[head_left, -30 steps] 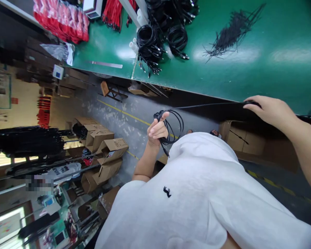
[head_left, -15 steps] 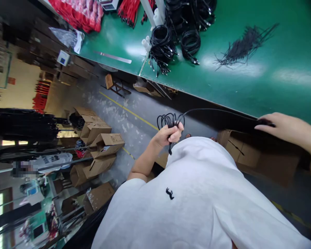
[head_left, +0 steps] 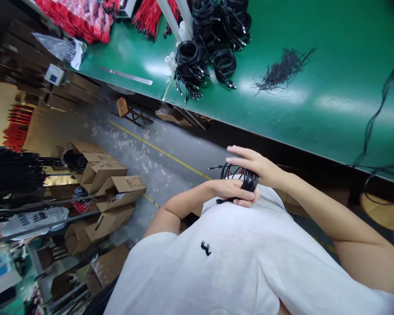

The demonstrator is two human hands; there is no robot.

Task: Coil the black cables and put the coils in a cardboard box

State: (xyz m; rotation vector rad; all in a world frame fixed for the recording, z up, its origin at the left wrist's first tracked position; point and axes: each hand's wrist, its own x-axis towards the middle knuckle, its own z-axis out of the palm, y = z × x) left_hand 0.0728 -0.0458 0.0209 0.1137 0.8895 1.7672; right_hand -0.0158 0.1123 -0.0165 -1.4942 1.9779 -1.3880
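Note:
My left hand point(head_left: 233, 190) is closed around a coil of black cable point(head_left: 249, 180) in front of the white shirt. Several loops stand up out of the grip. A thin cable end with a plug point(head_left: 216, 167) sticks out to the left of the coil, and another black end shows below the fingers. Against the far right side of the loops lies my right hand point(head_left: 258, 165), its fingers stretched out over them and apart. Its thumb is hidden.
The green table point(head_left: 331, 127) runs across beyond my hands. On it lie bundled black cables point(head_left: 188, 61), a pile of black ties point(head_left: 284, 72) and red cables point(head_left: 147, 19). At right, a loose cable point(head_left: 369, 127) hangs over the edge near a round stool point(head_left: 385, 214). Cardboard boxes point(head_left: 121, 192) stand left.
My right hand has come in from the far right to the coil. The stretched cable run between the hands is gone, gathered into loops. My left hand has shifted right and lower.

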